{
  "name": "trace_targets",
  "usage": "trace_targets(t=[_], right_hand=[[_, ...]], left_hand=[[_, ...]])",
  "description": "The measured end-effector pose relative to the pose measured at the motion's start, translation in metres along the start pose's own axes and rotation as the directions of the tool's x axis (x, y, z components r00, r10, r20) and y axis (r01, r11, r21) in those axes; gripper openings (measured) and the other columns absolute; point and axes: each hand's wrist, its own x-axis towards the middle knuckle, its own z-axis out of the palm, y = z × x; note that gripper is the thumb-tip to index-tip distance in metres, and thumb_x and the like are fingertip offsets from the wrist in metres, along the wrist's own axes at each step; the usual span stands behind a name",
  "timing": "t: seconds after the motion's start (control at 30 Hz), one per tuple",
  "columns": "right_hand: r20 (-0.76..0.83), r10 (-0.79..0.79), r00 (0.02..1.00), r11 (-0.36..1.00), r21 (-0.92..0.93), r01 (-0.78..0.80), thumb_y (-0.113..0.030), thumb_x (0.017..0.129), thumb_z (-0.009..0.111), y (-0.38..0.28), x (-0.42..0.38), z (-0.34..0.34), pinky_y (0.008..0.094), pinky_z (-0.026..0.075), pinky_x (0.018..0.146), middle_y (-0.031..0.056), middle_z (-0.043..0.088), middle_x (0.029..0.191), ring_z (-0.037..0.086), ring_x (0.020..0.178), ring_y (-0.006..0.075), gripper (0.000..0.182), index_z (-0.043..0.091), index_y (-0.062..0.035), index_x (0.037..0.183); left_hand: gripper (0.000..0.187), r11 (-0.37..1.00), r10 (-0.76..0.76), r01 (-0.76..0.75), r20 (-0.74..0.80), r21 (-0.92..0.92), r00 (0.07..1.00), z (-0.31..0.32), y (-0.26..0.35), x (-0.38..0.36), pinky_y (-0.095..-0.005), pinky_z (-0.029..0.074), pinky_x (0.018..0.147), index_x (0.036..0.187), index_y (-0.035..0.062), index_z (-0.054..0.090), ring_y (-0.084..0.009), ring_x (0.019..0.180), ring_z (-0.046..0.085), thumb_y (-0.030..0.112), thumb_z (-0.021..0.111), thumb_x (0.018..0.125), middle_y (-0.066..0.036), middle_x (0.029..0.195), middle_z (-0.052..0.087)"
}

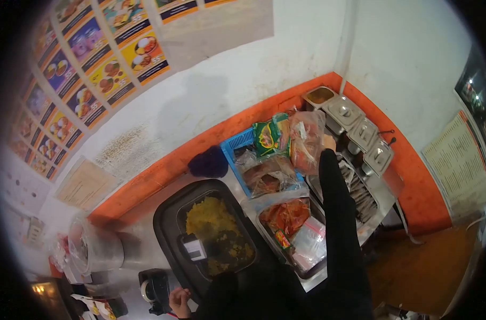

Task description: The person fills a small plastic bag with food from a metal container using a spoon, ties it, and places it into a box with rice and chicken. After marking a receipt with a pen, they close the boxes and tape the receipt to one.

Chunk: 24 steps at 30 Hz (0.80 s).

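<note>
My right hand (329, 143) reaches far forward and grips the right edge of a clear plastic bag (307, 140) with reddish-orange contents; its fingertips are partly hidden. That bag leans at the right side of a blue plastic basket (235, 143), beside a green packet (271, 135) and another clear bag (269, 177) with brown contents. Low in view, my left hand (179, 303) has its fingers loosely bent, with nothing visible in them. It is near the black tray (171, 224), which holds yellow crumbly food (211, 216) and a small white-and-grey box (194, 249).
Lidded steel containers (345, 113) line the right back. A metal tray (310, 271) with red packets lies below the basket, and cutlery (364, 202) beside my right sleeve. A dark knitted item (209, 162), clear tub (101, 245) and black device (153, 290) are to the left.
</note>
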Motion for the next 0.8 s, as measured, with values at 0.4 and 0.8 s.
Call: trace_targets(t=[0.4, 0.8], right_hand=[[-0.358, 0.081, 0.93, 0.706, 0.68, 0.2, -0.016, 0.072, 0.06, 0.025, -0.109, -0.134, 0.0313, 0.044, 0.056, 0.0017, 0.054, 0.071, 0.054, 0.072, 0.0142, 0.01, 0.055, -0.0077, 0.074], [0.294, -0.602, 0.742, -0.063, 0.909, -0.411, -0.004, 0.078, 0.05, -0.12, -0.339, -0.262, 0.0192, 0.041, 0.064, -0.0005, 0.045, 0.075, 0.048, 0.071, 0.007, 0.01, 0.041, -0.0058, 0.082]], left_hand=[[0.019, 0.994, 0.08, -0.075, -0.07, 0.077, 0.994, 0.024, 0.057, -0.031, -0.0243, 0.045, 0.058, 0.094, -0.0014, 0.048, -0.0141, 0.064, 0.053, 0.008, 0.054, 0.079, -0.009, 0.074, 0.056], [0.04, 0.708, 0.566, -0.695, 0.491, 0.121, 0.662, 0.138, 0.169, -0.055, -0.0265, 0.04, 0.081, 0.11, 0.0007, 0.045, -0.0152, 0.095, 0.051, 0.011, 0.061, 0.075, -0.012, 0.106, 0.052]])
